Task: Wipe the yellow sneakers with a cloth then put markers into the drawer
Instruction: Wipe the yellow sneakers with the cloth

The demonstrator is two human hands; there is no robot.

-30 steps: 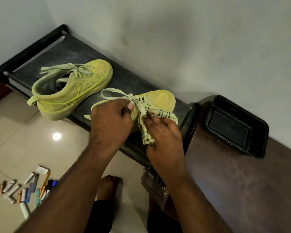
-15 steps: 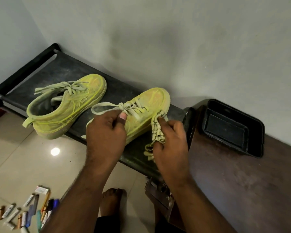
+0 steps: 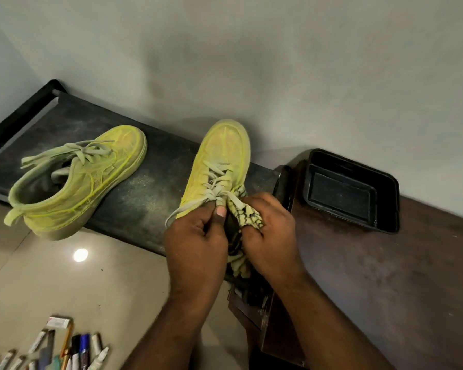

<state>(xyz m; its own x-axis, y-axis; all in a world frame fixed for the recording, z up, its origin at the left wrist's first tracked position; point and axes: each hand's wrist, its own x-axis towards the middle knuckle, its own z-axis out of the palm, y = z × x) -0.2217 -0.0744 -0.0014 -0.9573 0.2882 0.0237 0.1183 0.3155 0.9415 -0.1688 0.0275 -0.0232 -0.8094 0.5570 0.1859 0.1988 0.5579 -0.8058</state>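
Observation:
Two yellow sneakers stand on a low black rack (image 3: 145, 204). The left sneaker (image 3: 78, 180) lies apart, heel toward me. My left hand (image 3: 198, 241) grips the right sneaker (image 3: 222, 161) at its tongue and laces, toe pointing at the wall. My right hand (image 3: 270, 236) holds a yellow cloth with dark stripes (image 3: 247, 216) against that shoe's right side, near the laces. Part of the cloth hangs below between my hands. Several markers (image 3: 64, 351) lie on the tiled floor at the lower left. A partly open drawer (image 3: 249, 297) shows under my right forearm.
A brown wooden cabinet top (image 3: 385, 276) fills the right side, carrying a black plastic tray (image 3: 350, 190) near the wall. The grey wall runs close behind the rack. Glossy floor tiles (image 3: 64, 276) lie in front of the rack.
The right sneaker has turned so its toe points at the wall. My right hand with the cloth has moved from the toe side to the shoe's right side by the laces.

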